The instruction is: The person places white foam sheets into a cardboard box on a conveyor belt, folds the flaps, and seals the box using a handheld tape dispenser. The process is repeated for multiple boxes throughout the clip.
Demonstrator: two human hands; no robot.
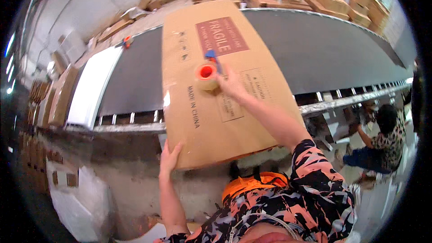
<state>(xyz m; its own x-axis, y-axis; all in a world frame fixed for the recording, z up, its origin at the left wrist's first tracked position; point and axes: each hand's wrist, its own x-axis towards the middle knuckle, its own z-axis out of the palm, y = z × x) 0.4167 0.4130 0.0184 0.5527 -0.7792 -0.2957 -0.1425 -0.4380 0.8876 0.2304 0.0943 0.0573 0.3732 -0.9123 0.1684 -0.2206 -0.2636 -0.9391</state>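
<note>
A large flat brown cardboard box (pixel 202 117) with a red label and black print lies across the edge of a dark conveyor belt (pixel 315 49). My right hand (pixel 230 83) grips a tape dispenser (pixel 208 71) with an orange roll and blue handle, pressed on the top face of the box near its middle. My left hand (pixel 169 155) holds the near left corner of the box, fingers spread along its edge.
A white panel (pixel 92 85) lies on the belt's left end, and a second small dispenser (pixel 127 41) sits beyond it. Stacked cardboard boxes (pixel 333 0) fill the far side. Another person (pixel 382 144) sits low at the right beside the metal frame (pixel 342 103).
</note>
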